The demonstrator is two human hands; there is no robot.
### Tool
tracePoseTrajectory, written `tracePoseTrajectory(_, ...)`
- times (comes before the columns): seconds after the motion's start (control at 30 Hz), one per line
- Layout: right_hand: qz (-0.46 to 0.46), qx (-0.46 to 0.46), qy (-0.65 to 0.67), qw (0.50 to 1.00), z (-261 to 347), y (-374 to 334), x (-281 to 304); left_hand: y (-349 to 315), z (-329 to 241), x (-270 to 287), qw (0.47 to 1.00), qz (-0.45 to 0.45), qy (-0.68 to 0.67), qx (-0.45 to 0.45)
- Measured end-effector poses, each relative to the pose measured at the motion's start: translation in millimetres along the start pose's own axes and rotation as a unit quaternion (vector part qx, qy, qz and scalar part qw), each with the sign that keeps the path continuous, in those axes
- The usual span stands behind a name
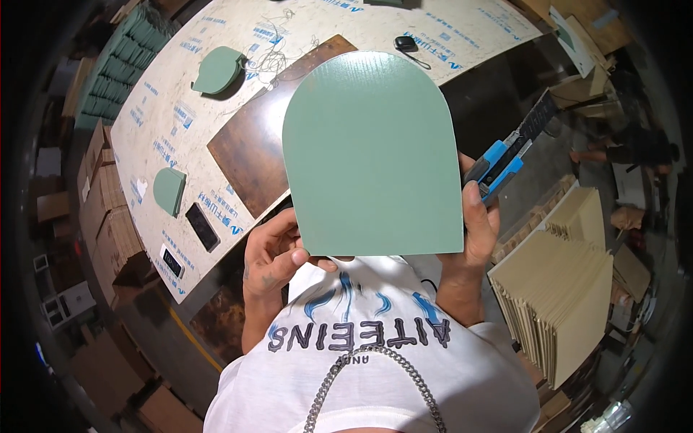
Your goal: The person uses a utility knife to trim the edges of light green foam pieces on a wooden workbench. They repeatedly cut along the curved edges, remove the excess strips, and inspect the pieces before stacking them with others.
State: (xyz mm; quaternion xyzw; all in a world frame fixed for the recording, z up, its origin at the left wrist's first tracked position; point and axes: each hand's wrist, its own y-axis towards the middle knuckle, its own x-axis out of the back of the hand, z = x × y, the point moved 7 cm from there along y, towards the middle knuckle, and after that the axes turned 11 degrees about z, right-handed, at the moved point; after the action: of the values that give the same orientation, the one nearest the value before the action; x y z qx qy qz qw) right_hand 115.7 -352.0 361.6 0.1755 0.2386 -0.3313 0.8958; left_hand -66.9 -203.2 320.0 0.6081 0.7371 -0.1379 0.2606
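A green arch-topped board [372,159] is held up in front of my chest, its rounded end away from me and its straight edge toward me. My left hand [273,252] grips its lower left corner, thumb on the near edge and fingers curled beneath. My right hand [480,231] is closed at the board's right edge, the thumb beside it. The same hand holds a blue and black utility knife [498,169], its long dark blade slanting up to the right, away from the board. The right fingers are partly hidden behind the board.
A printed white tabletop [155,108] bears a brown panel [249,162], green pieces [219,71], two phones [203,226], tangled cord and a small black case [406,43]. Green boards [119,65] are stacked far left. Several tan panels [556,296] lean at the right; cartons stand left.
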Motion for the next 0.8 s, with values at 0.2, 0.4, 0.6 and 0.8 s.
tracePoseTrajectory(0.2,0.001,-0.030,-0.114,0.993,-8,5,3,-7,-5,2,1.000,-0.019,-0.004,-0.005)
tracePoseTrajectory(0.4,-0.032,-0.048,-0.088,0.994,-25,7,14,-8,-25,-8,0.998,-0.050,0.027,-0.004)
tracePoseTrajectory(0.6,-0.052,-0.066,-0.061,0.995,-37,9,15,-11,-31,-9,0.999,-0.024,0.037,0.011)
tracePoseTrajectory(0.8,-0.049,-0.075,-0.049,0.995,-44,7,17,-11,-33,-6,0.998,-0.012,0.068,0.005)
